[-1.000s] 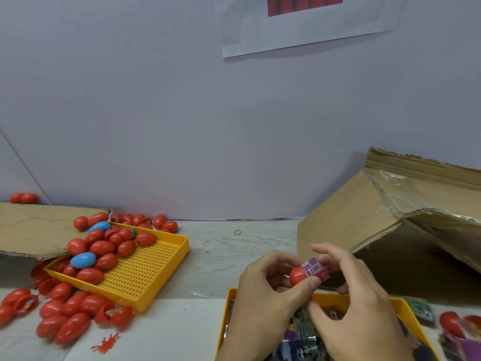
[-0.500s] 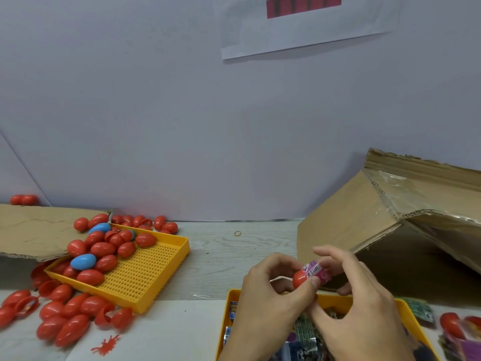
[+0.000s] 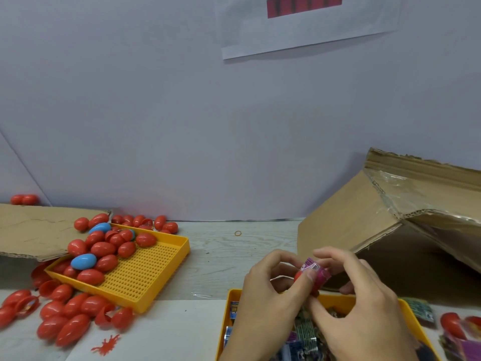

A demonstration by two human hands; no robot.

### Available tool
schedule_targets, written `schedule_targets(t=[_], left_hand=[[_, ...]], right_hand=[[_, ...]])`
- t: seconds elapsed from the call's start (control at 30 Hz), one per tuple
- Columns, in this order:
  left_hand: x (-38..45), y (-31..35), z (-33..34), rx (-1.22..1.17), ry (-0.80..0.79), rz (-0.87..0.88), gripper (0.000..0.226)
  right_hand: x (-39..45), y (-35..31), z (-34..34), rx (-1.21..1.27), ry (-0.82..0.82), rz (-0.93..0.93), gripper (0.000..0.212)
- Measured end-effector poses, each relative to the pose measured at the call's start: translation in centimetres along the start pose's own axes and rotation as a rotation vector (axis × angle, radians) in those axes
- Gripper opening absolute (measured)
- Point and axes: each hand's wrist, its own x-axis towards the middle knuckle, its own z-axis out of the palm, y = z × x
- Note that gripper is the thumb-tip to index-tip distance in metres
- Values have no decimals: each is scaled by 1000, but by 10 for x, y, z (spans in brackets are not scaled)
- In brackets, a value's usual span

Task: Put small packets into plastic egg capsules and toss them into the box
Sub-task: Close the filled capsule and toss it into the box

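Both hands meet low and right of centre: the left hand (image 3: 270, 290) grips a red egg capsule (image 3: 299, 276) while the right hand (image 3: 361, 295) pinches a pink packet (image 3: 316, 272) at its mouth. Over the last second the packet has sunk further behind the fingers, so stuffing looks nearly done. Closing and tossing into the cardboard box (image 3: 364, 217) at right remain.

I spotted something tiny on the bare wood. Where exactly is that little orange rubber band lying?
In the head view, the small orange rubber band lies alone on the pale wooden tabletop near the wall, between the yellow perforated plastic tray at left and the tilted cardboard box at right.
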Motion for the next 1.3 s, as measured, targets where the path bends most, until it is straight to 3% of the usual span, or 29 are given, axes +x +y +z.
schedule_targets(t=[0.4, 0.8, 1.3], left_hand=[[-1, 1, 1, -36, -47, -99, 11], [3, -3, 0, -16, -85, -82, 15], [4, -2, 0, -33, -91, -99, 18]], right_hand=[[0, -2, 0, 53, -12, 1, 73], [-2, 1, 2, 83, 33, 7, 81], [-2, -2, -1, 140, -38, -9, 78]])
